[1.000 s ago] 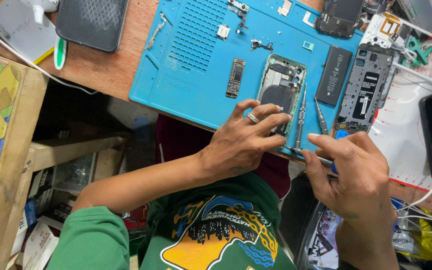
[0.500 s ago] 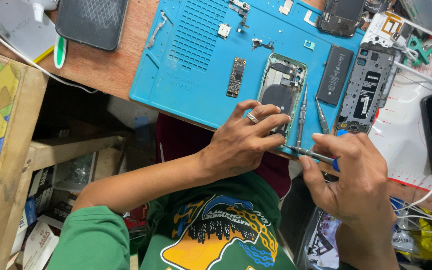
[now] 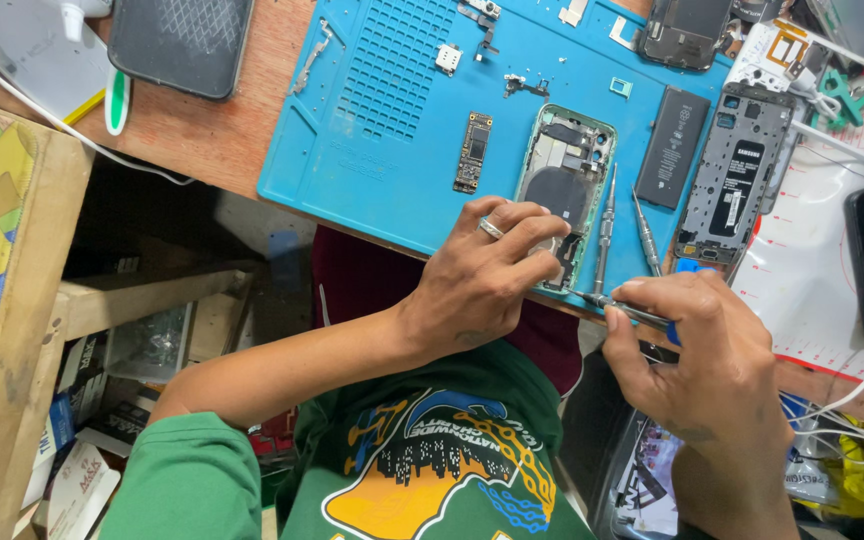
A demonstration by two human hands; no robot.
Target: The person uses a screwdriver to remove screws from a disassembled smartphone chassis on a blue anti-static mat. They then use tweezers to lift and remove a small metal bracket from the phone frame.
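Near the front edge of the blue repair mat [image 3: 392, 150], the left hand [image 3: 487, 275] lies palm down with its wrist bent, forearm running back toward seven o'clock to a green sleeve. Its fingers are curled and pressed onto the lower end of the opened phone shell [image 3: 564, 185], pinning it to the mat; a ring shows on one finger. Whether anything small sits under those fingertips cannot be told.

At four o'clock from that hand, the right hand [image 3: 697, 355] is closed in a pinch around a thin precision screwdriver [image 3: 627, 310]. Thumb and forefinger clamp the metal shaft, a blue cap shows at the back of the grip, and the tip points toward nine o'clock, meeting the left fingertips at the bottom corner of the phone shell.

The mat serves as the tray for the parts. The phone shell lies open with a dark round coil inside and camera openings at its top corner. At nine o'clock of it lies a narrow logic board [image 3: 473, 152]; at three o'clock, two spare screwdrivers [image 3: 606, 225] lie side by side, then a black battery [image 3: 672, 147]. A second stripped phone frame [image 3: 737, 180] rests at the mat's right edge
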